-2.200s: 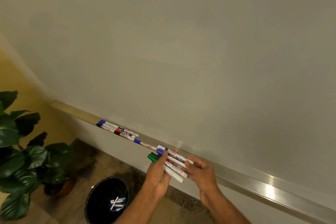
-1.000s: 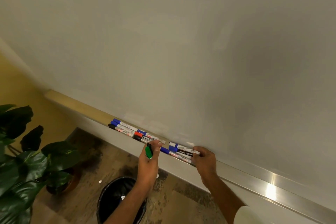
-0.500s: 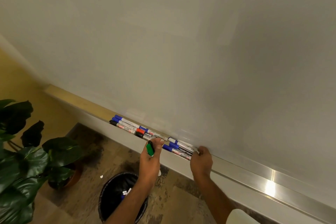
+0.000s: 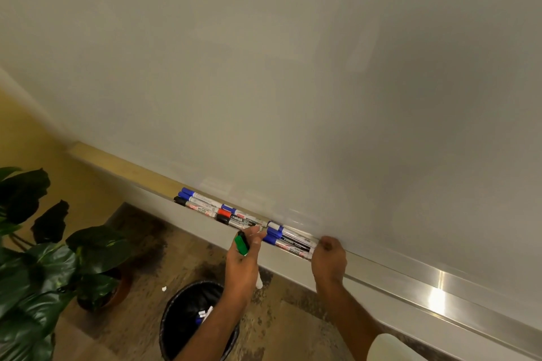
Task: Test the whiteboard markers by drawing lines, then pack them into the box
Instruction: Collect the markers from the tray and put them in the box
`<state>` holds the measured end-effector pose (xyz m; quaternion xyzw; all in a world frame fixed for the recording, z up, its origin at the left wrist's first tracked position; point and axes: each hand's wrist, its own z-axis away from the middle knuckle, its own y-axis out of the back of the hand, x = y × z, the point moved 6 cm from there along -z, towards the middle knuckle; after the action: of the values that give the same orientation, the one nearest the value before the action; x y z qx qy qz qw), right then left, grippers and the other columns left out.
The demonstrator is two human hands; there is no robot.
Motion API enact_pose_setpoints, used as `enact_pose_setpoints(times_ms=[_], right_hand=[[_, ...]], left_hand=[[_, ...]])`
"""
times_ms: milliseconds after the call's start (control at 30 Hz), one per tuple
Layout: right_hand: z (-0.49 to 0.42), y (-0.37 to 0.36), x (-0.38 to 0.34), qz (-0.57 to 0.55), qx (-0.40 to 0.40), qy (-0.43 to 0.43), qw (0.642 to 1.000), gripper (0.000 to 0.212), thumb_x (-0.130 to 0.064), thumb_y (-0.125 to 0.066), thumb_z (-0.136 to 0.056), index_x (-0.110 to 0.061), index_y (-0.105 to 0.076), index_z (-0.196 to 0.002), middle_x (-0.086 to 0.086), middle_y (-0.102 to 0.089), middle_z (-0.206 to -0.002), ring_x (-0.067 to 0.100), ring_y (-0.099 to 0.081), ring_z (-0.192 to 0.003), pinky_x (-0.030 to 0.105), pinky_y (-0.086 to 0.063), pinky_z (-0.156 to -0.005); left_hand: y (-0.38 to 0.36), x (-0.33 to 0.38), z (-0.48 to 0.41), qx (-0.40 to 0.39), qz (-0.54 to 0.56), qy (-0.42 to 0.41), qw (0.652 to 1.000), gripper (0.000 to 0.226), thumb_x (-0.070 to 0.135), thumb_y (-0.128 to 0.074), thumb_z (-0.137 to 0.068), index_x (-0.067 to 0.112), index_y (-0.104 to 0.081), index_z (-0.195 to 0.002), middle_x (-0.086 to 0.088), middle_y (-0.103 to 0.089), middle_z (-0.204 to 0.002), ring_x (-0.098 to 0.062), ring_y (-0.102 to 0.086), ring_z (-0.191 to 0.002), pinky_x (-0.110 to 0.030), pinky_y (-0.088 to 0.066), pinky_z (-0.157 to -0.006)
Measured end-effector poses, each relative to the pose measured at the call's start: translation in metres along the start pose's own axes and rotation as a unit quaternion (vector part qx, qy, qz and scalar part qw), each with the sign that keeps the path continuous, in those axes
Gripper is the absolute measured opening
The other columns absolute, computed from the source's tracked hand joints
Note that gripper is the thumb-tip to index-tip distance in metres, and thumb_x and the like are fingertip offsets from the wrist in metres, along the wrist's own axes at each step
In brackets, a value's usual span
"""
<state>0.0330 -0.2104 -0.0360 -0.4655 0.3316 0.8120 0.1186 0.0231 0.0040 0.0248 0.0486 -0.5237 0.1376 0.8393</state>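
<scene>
- While the left hand (image 4: 243,261) is clamping a green marker (image 4: 241,245) against its palm, its free fingertips (image 4: 257,234) are reaching past that grip to the capped ends of the bundle of markers (image 4: 289,242) lying on the tray (image 4: 410,283).
- Opposite that grip, the right hand (image 4: 328,258) is curling over the bundle's tail ends. The knuckles are hiding whether it is pinching them or only pushing on them.
- Both hands are bracketing the bundle end to end, probably squaring it so that it is sitting flush against the whiteboard (image 4: 293,82) rather than rolling off.
- That green marker is being held out of the bundle, perhaps because it is waiting for its own test or sorting.
- Beyond the left grip, on the side away from the bundle, a loose row of markers (image 4: 211,208) is lying along the same tray.
- Below both grips a bin (image 4: 168,316) is holding a few markers, and a plant (image 4: 88,246) is standing farther out past the left hand.
- No box is showing, so packing is apparently not yet starting.
</scene>
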Motion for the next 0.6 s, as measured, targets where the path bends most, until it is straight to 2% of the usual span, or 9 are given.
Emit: enact_pose_setpoints(times_ms=[133, 233, 300, 367, 467, 533, 600], right_hand=[[0.000, -0.001, 0.000, -0.012, -0.001, -0.008, 1.000, 0.017, -0.010, -0.050, -0.098, -0.014, -0.065, -0.104, 0.010, -0.066, -0.096, 0.026, -0.064, -0.085, 0.042, -0.058, -0.081], [-0.001, -0.002, 0.003, -0.028, -0.003, -0.017, 0.999, 0.017, -0.011, -0.050, -0.098, -0.015, -0.065, -0.104, 0.008, -0.066, -0.095, 0.024, -0.063, -0.083, 0.039, -0.058, -0.079], [-0.004, -0.001, 0.006, -0.034, -0.013, -0.025, 0.999, 0.017, -0.012, -0.051, -0.097, -0.017, -0.065, -0.104, 0.008, -0.067, -0.095, 0.024, -0.064, -0.083, 0.043, -0.058, -0.080], [-0.003, 0.002, 0.006, -0.029, -0.029, -0.015, 0.999, 0.016, -0.013, -0.050, -0.097, -0.018, -0.065, -0.102, 0.006, -0.067, -0.092, 0.024, -0.065, -0.082, 0.044, -0.059, -0.080], [0.014, 0.015, -0.013, 0.008, -0.037, 0.101, 0.994, 0.014, -0.015, -0.050, -0.099, -0.017, -0.063, -0.105, 0.001, -0.066, -0.091, 0.021, -0.066, -0.084, 0.038, -0.059, -0.076], [0.036, 0.020, -0.027, 0.030, -0.075, 0.202, 0.976, 0.016, -0.021, -0.055, -0.098, -0.020, -0.063, -0.113, -0.007, -0.066, -0.101, 0.009, -0.065, -0.092, 0.029, -0.057, -0.079], [0.062, 0.018, -0.035, 0.055, -0.160, 0.267, 0.949, 0.025, -0.029, -0.057, -0.097, -0.025, -0.062, -0.121, -0.015, -0.065, -0.112, 0.001, -0.062, -0.101, 0.021, -0.052, -0.084]], left_hand=[[0.000, -0.003, 0.001, 0.000, 0.005, 0.007, 1.000, 0.032, 0.024, -0.063, -0.099, 0.017, -0.063, -0.130, -0.001, -0.070, -0.124, -0.021, -0.059, -0.121, -0.032, -0.038, -0.097], [-0.001, -0.006, -0.002, -0.002, 0.013, 0.014, 1.000, 0.033, 0.026, -0.064, -0.098, 0.019, -0.063, -0.130, -0.001, -0.070, -0.123, -0.019, -0.062, -0.117, -0.026, -0.043, -0.086], [-0.002, -0.009, -0.003, 0.000, 0.024, 0.027, 0.999, 0.033, 0.029, -0.066, -0.097, 0.019, -0.063, -0.127, 0.001, -0.073, -0.117, -0.016, -0.065, -0.109, -0.027, -0.045, -0.081], [-0.002, -0.012, -0.005, 0.002, 0.046, 0.049, 0.998, 0.041, 0.031, -0.068, -0.093, 0.016, -0.061, -0.130, -0.002, -0.075, -0.115, -0.021, -0.067, -0.110, -0.033, -0.049, -0.089], [-0.011, -0.013, -0.004, -0.009, 0.109, 0.065, 0.992, 0.032, 0.016, -0.063, -0.098, 0.010, -0.062, -0.129, -0.006, -0.078, -0.110, -0.025, -0.071, -0.111, -0.043, -0.048, -0.106], [-0.020, -0.012, 0.001, -0.018, 0.150, 0.078, 0.985, 0.029, 0.010, -0.061, -0.099, 0.007, -0.062, -0.127, -0.012, -0.077, -0.111, -0.025, -0.073, -0.109, -0.043, -0.050, -0.106], [-0.031, -0.014, 0.006, -0.030, 0.185, 0.099, 0.977, 0.027, 0.009, -0.060, -0.100, 0.006, -0.062, -0.126, -0.016, -0.076, -0.112, -0.027, -0.073, -0.109, -0.043, -0.051, -0.104]])
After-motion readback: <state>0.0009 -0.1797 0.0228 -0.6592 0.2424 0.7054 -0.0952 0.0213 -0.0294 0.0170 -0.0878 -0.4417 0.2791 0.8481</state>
